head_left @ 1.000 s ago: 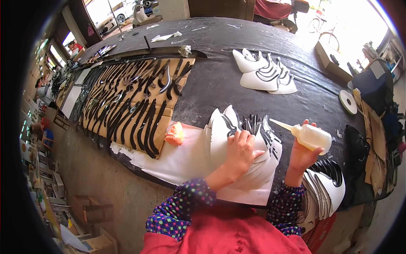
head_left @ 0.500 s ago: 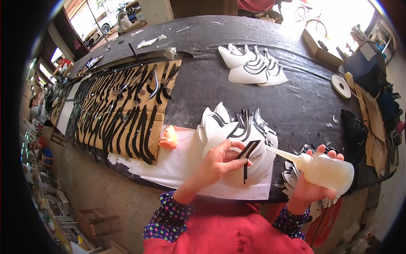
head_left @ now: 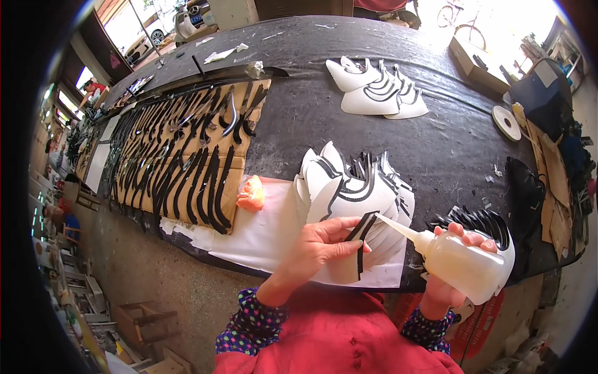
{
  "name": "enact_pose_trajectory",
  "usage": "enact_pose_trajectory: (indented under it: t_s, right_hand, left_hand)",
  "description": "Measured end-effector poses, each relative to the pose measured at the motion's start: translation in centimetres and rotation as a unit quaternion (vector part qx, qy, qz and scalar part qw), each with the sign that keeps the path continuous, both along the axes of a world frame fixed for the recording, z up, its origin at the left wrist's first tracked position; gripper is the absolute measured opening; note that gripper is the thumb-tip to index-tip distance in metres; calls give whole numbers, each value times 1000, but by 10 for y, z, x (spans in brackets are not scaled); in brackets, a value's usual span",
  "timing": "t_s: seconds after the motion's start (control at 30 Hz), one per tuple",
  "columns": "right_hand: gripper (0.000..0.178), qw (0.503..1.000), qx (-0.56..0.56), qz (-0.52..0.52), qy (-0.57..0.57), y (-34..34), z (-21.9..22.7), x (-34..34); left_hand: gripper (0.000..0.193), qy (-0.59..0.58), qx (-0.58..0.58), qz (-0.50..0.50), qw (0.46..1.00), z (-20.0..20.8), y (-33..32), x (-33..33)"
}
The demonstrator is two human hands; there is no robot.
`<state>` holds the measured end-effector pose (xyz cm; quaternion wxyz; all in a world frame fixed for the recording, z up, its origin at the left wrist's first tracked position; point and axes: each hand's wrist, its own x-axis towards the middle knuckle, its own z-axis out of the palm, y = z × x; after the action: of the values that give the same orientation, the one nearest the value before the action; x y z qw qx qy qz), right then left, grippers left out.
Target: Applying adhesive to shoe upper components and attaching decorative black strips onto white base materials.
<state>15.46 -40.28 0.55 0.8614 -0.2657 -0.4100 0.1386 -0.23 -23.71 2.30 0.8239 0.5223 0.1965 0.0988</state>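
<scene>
My left hand [head_left: 319, 244] holds a white shoe piece with black curved trim [head_left: 356, 249] lifted off the table near my chest. My right hand [head_left: 453, 274] grips a translucent white squeeze bottle [head_left: 464, 262]; its pointed nozzle touches the top of the black trim on the held piece. Just beyond my hands a fanned stack of white pieces with black stripes [head_left: 349, 181] lies on a white sheet [head_left: 261, 230]. More striped pieces [head_left: 479, 221] lie under and behind the bottle.
The long black worktable [head_left: 436, 149] carries a cardboard sheet covered with several black curved strips [head_left: 180, 156], an orange rag [head_left: 251, 194], another pile of white pieces [head_left: 374, 90], a tape roll [head_left: 506, 122] and a box [head_left: 476, 59]. Dark bags crowd the right edge.
My left hand lifted one trimmed piece off the stack toward me. The right hand brought the bottle down and in, so its nozzle now meets the black trim.
</scene>
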Motion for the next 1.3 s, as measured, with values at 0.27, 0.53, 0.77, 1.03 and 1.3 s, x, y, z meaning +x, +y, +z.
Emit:
enact_pose_trajectory:
  t_s: [0.27,0.53,0.77,1.03,1.3]
  right_hand:
    - [75,999,18,37,-8,0,-6,4]
    - [51,1000,12,18,-6,1,-5,-1]
    - [38,1000,2,30,-6,4,-1,0]
    - [37,1000,-11,5,-15,7,4,-3]
    - [34,997,-27,-50,-54,6,3,-3]
  left_hand:
    - [41,7,12,-5,1000,-2,0,1]
    - [42,4,-1,-11,1000,-3,-1,2]
    - [41,8,-1,-8,1000,-6,0,3]
    - [42,6,-7,-7,1000,-7,-1,5]
    - [41,7,2,-8,1000,-8,-1,5]
